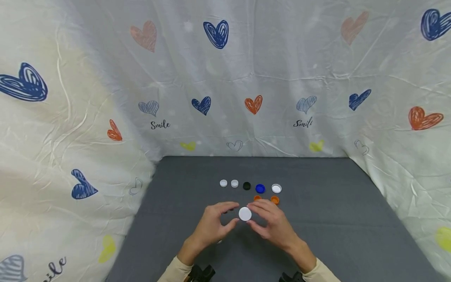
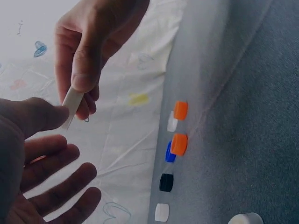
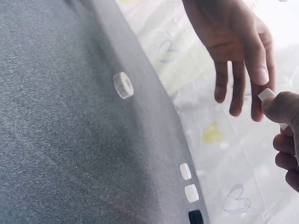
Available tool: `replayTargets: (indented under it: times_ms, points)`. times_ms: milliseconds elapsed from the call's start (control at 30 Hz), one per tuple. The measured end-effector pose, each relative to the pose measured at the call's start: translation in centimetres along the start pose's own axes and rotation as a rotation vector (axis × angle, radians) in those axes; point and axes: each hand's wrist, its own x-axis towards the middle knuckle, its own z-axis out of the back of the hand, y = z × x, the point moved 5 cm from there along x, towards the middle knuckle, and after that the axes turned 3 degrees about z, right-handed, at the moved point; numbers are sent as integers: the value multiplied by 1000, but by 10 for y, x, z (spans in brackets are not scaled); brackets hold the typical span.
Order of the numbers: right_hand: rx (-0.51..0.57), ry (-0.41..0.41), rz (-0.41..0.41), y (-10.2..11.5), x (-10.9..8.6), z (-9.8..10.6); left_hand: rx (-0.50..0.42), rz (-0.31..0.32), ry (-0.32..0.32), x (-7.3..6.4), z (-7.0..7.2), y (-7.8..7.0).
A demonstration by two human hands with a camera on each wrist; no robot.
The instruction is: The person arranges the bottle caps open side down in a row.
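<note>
A round white bottle cap [image 1: 245,214] is held up over the grey table between my two hands, its flat face toward the head camera. My right hand [image 1: 276,227] pinches it by the edge, thumb against fingers, as the left wrist view shows. My left hand [image 1: 209,225] is at the cap's other side, its fingers spread and loose. In the right wrist view the left fingertips [image 3: 258,77] come close to the cap; whether they touch it I cannot tell.
Beyond the hands, a row on the table holds white caps [image 1: 223,183], a black cap [image 1: 246,186] and a blue cap [image 1: 260,188]. Two orange caps [image 1: 275,200] lie nearer. Another white cap [image 3: 123,85] rests below the left hand. Heart-printed cloth [image 1: 225,78] hangs around the table.
</note>
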Motion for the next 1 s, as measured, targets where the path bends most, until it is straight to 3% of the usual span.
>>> replayTargets:
  times_ms: [167, 367, 467, 700, 1000]
  points:
    - [35, 12, -15, 2, 0, -1, 113, -118, 12, 0, -1, -6]
    - [45, 65, -53, 6, -1, -8, 166, -136, 34, -2, 0, -5]
    - [25, 130, -82, 8, -5, -14, 224, -141, 94, -4, -2, -4]
    - [-15, 285, -110, 18, -21, -35, 363, -120, 316, -18, -14, 4]
    - [-21, 427, -164, 27, -37, -60, 489, -135, 427, -36, -31, 15]
